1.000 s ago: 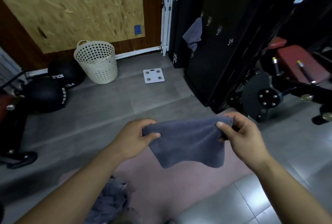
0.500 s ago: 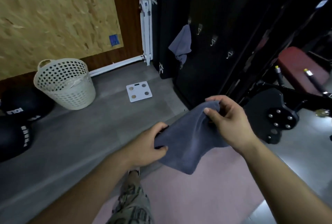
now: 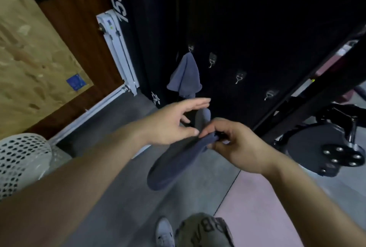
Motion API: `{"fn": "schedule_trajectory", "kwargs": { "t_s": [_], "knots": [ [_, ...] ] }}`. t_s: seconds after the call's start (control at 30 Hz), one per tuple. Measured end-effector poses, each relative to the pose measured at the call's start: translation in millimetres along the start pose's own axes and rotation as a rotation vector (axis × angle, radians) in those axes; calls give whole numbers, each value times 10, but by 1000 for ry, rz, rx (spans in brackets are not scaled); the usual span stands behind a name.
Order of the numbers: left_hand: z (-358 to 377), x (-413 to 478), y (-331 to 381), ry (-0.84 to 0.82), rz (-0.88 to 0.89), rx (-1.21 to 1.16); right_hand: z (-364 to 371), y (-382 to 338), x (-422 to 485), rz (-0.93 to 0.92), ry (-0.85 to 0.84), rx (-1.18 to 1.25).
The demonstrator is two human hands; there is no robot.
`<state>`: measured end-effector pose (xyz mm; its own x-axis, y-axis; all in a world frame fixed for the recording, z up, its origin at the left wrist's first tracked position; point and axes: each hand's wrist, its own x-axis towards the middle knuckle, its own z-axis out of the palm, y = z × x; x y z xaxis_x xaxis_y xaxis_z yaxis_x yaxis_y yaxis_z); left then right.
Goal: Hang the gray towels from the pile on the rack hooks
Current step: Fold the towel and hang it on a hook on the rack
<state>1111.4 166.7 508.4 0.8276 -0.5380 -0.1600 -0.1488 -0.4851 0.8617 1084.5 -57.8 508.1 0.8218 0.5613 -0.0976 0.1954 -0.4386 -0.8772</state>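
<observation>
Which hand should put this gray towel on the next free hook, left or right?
Right. The right hand pinches the towel at its corner, and the empty hooks lie on its side of the hung towel. The left hand is open, gripping nothing.

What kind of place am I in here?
Probably a gym or workout room: a tall black pad marked 15cm, an exercise machine with a bolted disc, and a gray towel hanging from a row of hooks.

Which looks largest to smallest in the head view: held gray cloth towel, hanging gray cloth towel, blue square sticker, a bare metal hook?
held gray cloth towel (nearer camera, so unsure)
hanging gray cloth towel
blue square sticker
bare metal hook
</observation>
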Motion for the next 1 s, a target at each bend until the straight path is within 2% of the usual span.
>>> {"fn": "schedule_trajectory", "kwargs": {
  "t_s": [0.1, 0.23, 0.4, 0.5, 0.57, 0.67, 0.77, 0.83, 0.9, 1.0],
  "knots": [
    [-384, 535, 1, -145, 36, 1, -265, 1, 440, -25, 64, 108],
    [-807, 1264, -136, -206, 44, 43, -583, 140, 974, -5, 133, 142],
    [-1065, 2032, -653, -122, 67, 161, -834, 588, 1635, 103, 356, 110],
    [-1113, 2384, -1011, -21, -1, 93, -939, 982, 1957, 307, 396, 19],
    [-1093, 2601, -1255, -42, -58, 63, -931, 1239, 2139, 414, 434, 30],
    [-1042, 2904, -1547, 29, -93, 23, -800, 1555, 2374, 431, 589, 61],
    [-1071, 3199, -1772, 152, -24, -118, -671, 1799, 2571, 292, 733, 49],
    [-1098, 3373, -1883, 184, 70, -130, -619, 1956, 2677, 190, 848, -70],
    [-1106, 3512, -1955, 177, 182, -42, -581, 2098, 2781, 158, 951, -199],
    [-1151, 3641, -2084, 205, 393, 150, -533, 2255, 2913, 209, 1046, -394]
  ]
}}
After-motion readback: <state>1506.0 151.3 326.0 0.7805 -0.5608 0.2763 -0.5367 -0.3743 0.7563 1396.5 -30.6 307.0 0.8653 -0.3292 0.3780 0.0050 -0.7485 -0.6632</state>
